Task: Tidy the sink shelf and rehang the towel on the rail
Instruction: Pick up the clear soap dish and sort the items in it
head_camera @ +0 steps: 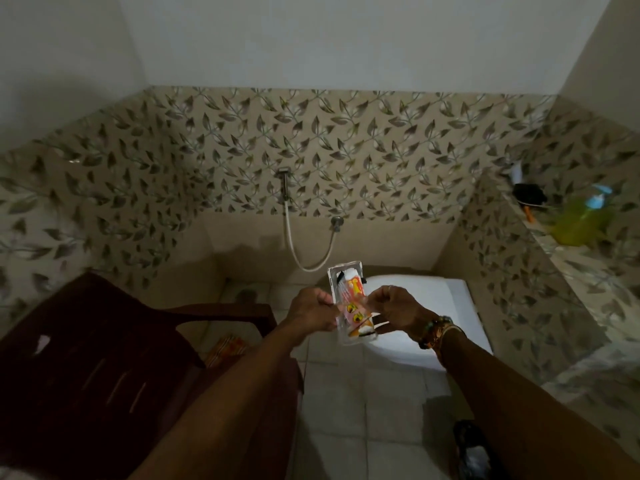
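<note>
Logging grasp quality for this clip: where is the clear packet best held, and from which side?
Pinch the clear packet by its long side edges, one from each side, as the left hand and right hand do: it looks flat, thin, nearly upright.

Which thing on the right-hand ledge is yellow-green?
The bottle with the pale blue top, the nearer of the two on the ledge. The black thing behind it is dark all over.

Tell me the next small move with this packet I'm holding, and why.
Probably carry the packet right and set it on the tiled ledge near the green bottle: left hand and right hand both pinch it mid-air over the toilet.
</note>
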Demonstrator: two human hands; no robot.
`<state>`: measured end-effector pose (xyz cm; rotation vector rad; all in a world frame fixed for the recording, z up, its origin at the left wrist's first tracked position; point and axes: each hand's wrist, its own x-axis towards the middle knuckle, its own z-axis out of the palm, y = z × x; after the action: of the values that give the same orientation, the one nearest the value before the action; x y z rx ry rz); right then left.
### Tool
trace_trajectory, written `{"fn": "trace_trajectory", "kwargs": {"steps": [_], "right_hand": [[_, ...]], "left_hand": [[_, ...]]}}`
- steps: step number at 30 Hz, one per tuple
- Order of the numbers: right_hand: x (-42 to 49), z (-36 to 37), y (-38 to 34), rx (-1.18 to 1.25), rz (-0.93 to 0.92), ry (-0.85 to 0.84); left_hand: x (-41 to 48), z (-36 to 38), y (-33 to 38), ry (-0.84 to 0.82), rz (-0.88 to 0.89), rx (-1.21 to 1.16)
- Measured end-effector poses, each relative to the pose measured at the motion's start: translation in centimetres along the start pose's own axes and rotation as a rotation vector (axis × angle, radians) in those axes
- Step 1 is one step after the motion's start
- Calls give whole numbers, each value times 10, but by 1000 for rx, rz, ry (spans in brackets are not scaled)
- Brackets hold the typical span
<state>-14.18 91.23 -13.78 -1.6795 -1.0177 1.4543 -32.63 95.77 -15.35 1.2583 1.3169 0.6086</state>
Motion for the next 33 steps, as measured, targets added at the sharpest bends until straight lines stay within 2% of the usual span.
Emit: {"fn": "trace_trajectory", "kwargs": {"steps": [15, 21, 26, 33], "right_hand": [[91, -37, -28, -53, -33, -78], [116, -43, -36, -25, 9, -51], [130, -62, -55, 10, 17, 12], [105, -122, -56, 52, 66, 221]], "left_hand": [[88, 8, 24, 58, -2, 80], [128, 2, 35, -44, -28, 124], [166, 2, 70, -136, 53, 155], [197, 67, 115, -396, 96, 110]]}}
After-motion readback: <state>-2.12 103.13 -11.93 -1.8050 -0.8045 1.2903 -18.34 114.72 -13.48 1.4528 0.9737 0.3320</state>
